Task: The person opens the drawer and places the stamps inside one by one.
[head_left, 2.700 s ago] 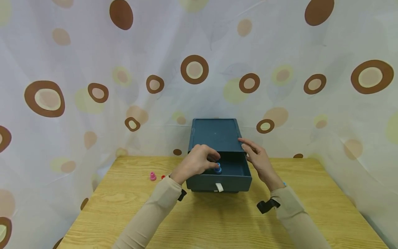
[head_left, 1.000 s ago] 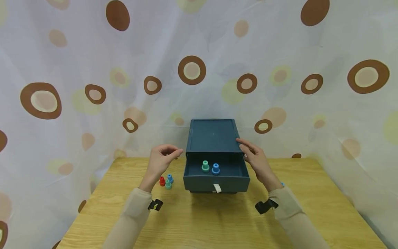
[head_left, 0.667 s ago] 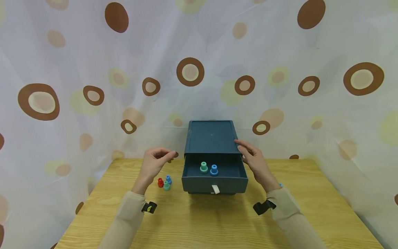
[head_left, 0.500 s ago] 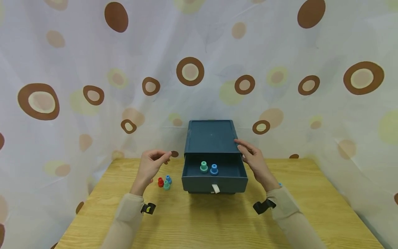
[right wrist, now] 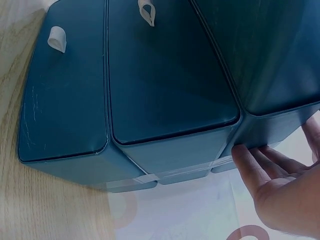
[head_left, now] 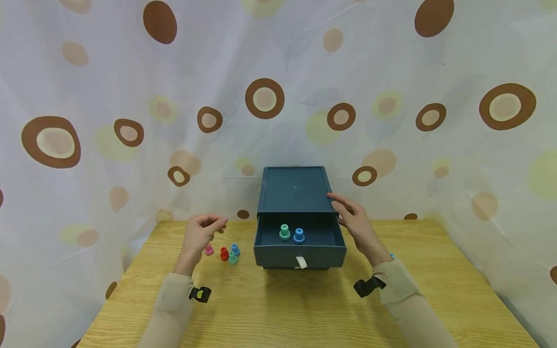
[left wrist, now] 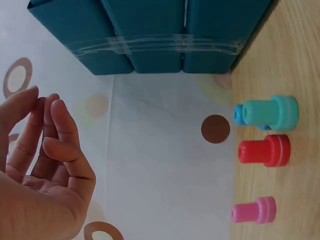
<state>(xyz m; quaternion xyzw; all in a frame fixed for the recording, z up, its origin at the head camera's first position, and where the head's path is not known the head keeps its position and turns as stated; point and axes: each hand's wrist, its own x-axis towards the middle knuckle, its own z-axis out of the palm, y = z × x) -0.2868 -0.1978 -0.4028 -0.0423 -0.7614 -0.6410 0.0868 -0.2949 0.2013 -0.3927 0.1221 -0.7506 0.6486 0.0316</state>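
My left hand (head_left: pixel 197 238) hovers over the table left of the drawer unit (head_left: pixel 296 188), loosely curled with nothing in it. Beneath and beside it stand small stepped plastic pegs: a pink peg (left wrist: pixel 253 210), a red peg (left wrist: pixel 265 150), a green peg (left wrist: pixel 272 113) and a blue peg (head_left: pixel 235 249). The dark blue unit's top drawer (head_left: pixel 322 237) is pulled out; inside stand another green peg (head_left: pixel 285 233) and a blue one. Against the unit's upper right side rests my right hand (head_left: pixel 358 224), its extended fingers (right wrist: pixel 245 162) touching the wall.
Three stacked drawer boxes are joined by clear tape (left wrist: pixel 155 45). A white pull tab (head_left: pixel 301 262) hangs on the open drawer's front. Part of something blue (head_left: pixel 392 256) shows beside my right wrist. A patterned curtain (head_left: pixel 278 135) stands behind the wooden table (head_left: pixel 304 309).
My left hand set the blue peg in the drawer, let go, and moved left and down toward the pegs on the table. My right hand has stayed on the unit.
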